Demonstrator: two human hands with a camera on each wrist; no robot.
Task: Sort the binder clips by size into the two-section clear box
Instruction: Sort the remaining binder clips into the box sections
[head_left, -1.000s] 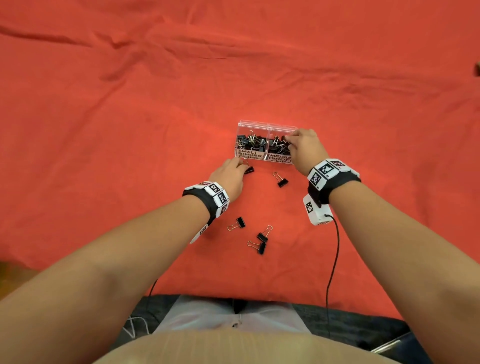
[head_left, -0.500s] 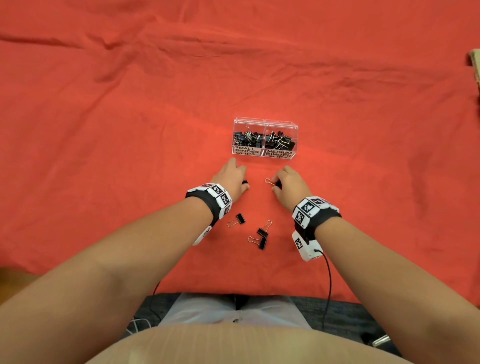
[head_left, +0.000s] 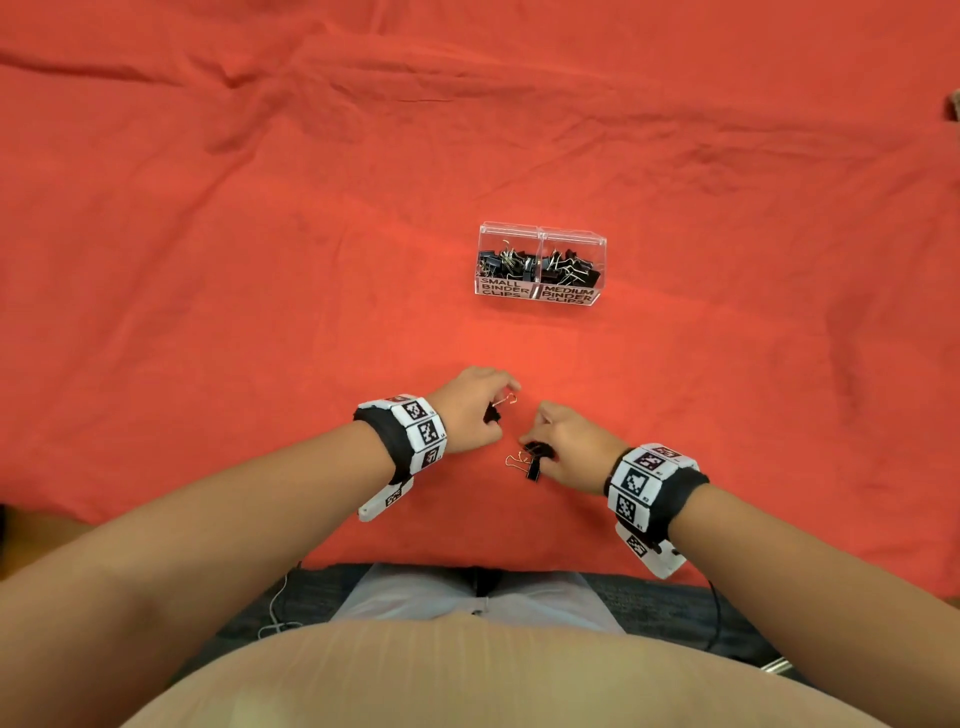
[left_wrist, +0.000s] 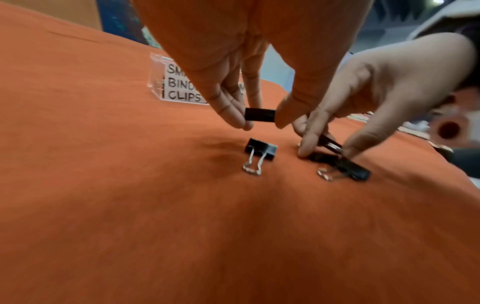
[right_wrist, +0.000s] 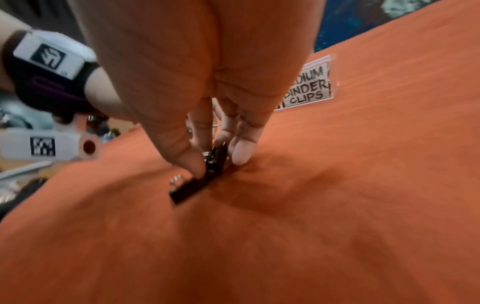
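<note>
A black binder clip (left_wrist: 260, 115) is pinched between the thumb and fingers of the left hand (head_left: 470, 410), lifted just above the red cloth (head_left: 260, 260) that covers the desk. In the head view its wire handles stick out past the fingertips. Directly below it in the left wrist view, a second clip (left_wrist: 260, 149) lies flat on the cloth, handles pointing toward the camera, untouched.

Just to the right, the right hand (head_left: 574, 447) has its thumb and fingers closed on a third clip (right_wrist: 217, 158), which stands tilted with its lower edge at the cloth. A fourth clip (right_wrist: 187, 190) lies against it on the near side, flat on the cloth; whether the thumb (right_wrist: 191, 162) also presses on this one cannot be told. The two hands are near each other but apart.

Well beyond the hands, toward the middle of the cloth, stands the two-section clear box (head_left: 540, 234). Its left section carries a label reading SMALL BINDER CLIPS (head_left: 503, 287), its right section one reading MEDIUM BINDER CLIPS (head_left: 567, 294). Both sections hold a heap of black clips with wire handles.

Each wrist wears a black band with white marker tiles (head_left: 421, 423) and a small white camera unit.
</note>
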